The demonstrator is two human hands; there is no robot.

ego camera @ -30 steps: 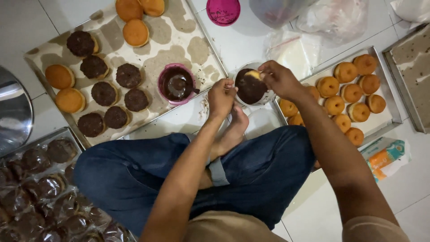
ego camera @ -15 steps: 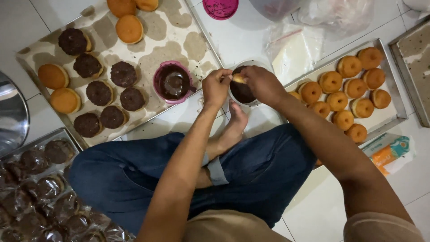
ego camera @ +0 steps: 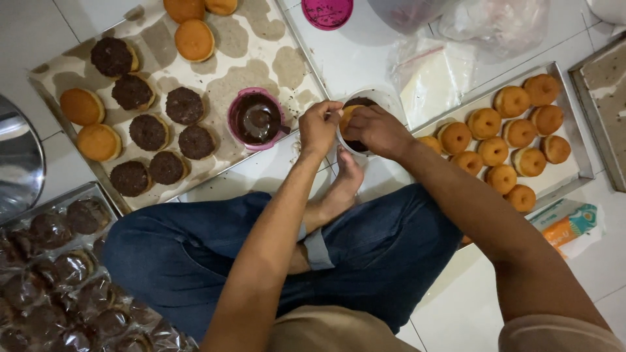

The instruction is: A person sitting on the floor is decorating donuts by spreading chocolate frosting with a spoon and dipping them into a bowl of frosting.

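Two hands dipped a doughnut into a white bowl of chocolate.
The left hand (ego camera: 318, 127) and right hand (ego camera: 373, 130) pinched the plain doughnut (ego camera: 346, 117) between them, over the white bowl (ego camera: 390, 100).

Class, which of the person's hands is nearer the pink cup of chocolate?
Left. The left hand is just right of the pink cup; the right hand is farther right, beyond it.

A pink cup of chocolate (ego camera: 256, 120) sits on the left tray (ego camera: 274, 55) beside chocolate-coated doughnuts (ego camera: 149, 132). Wrapped doughnuts (ego camera: 59, 274) lie at lower left.
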